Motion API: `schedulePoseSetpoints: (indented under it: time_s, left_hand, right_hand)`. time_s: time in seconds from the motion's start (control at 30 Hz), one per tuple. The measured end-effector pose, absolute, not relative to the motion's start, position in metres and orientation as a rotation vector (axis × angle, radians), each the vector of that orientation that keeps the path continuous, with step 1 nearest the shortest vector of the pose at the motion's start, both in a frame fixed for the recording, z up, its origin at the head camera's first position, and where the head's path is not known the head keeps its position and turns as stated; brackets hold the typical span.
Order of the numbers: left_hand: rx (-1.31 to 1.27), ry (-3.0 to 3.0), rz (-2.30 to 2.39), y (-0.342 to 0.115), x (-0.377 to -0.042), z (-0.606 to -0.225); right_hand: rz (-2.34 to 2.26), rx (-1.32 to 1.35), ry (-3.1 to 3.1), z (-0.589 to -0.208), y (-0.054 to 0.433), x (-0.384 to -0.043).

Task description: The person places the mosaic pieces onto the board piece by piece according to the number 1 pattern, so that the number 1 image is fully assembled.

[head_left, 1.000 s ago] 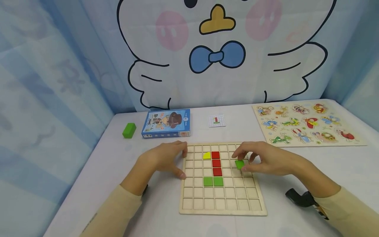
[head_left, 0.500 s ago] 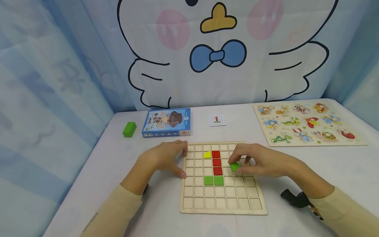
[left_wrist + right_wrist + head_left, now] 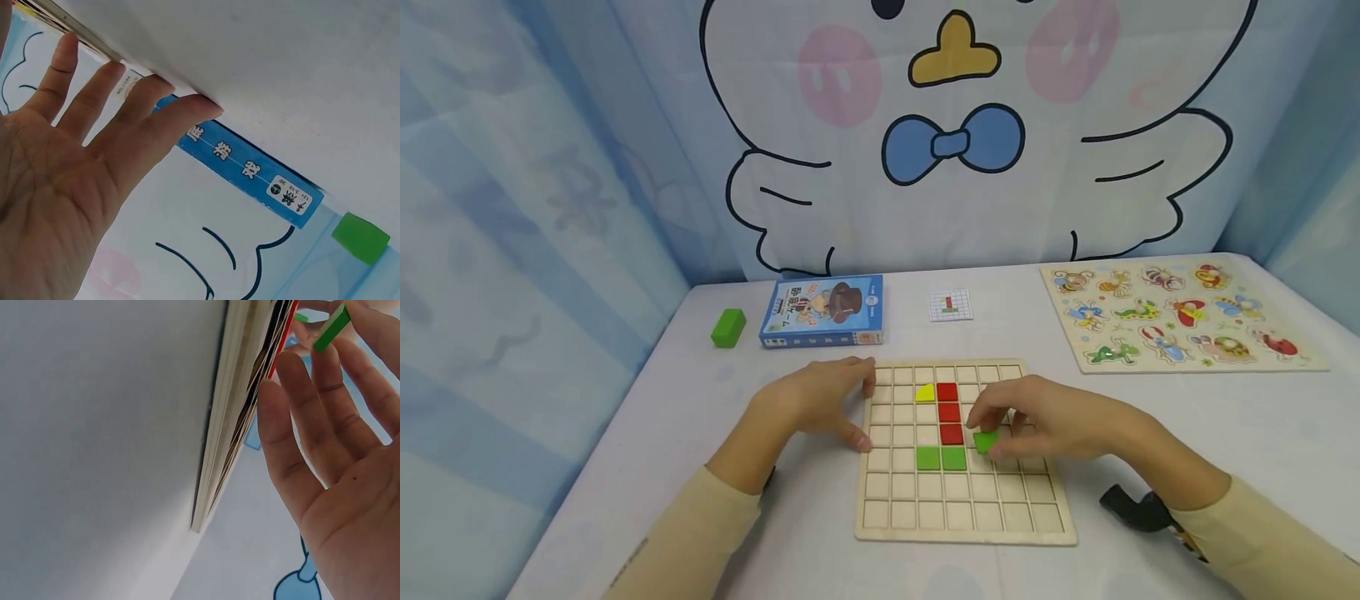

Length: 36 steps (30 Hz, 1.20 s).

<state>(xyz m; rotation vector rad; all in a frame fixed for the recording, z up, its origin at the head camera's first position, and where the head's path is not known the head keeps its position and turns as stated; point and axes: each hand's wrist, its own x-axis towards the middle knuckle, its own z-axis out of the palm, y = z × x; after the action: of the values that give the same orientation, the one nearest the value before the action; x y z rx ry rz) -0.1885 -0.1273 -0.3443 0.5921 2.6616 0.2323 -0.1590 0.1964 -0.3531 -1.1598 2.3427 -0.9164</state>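
A wooden grid board point(image 3: 925, 517) lies on the white table. Set in its cells are a column of 3 red tiles point(image 3: 949, 412), a yellow tile point(image 3: 925, 392) with one corner cut off, and two green tiles point(image 3: 941, 458) side by side below the red ones. My right hand point(image 3: 1060, 421) pinches a loose green square tile point(image 3: 985, 442) between thumb and fingers, tilted, close over the cells right of the red column. In the right wrist view that green tile point(image 3: 332, 328) shows edge-on. My left hand point(image 3: 808, 400) touches the board's left edge with its fingertips and thumb, fingers fairly straight.
Behind the board sit a green block point(image 3: 728, 328), a blue game box point(image 3: 820, 312) and a small pattern card point(image 3: 950, 305). An insect puzzle board point(image 3: 1078, 312) lies at the back right. A black wrist mount point(image 3: 1138, 510) hangs under the right wrist.
My right hand has carried the green tile left and toward me, from the board's right part to beside the red column. The left hand has stayed at the board's edge.
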Motion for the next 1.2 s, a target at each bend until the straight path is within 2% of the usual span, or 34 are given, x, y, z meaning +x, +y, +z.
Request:
schedulePoseSetpoints:
  time_s: [0.23,1.2]
  left_hand:
    - [0.586,2.666,0.232,-0.128,-0.189,-0.347]
    - [0.625,2.662,0.231,-0.127,-0.184,-0.344]
  right_hand:
    - [-0.875,-1.216,2.358,-0.353,0.19,-0.158]
    - [-0.824,-1.151,2.427,-0.351,0.204,-0.152]
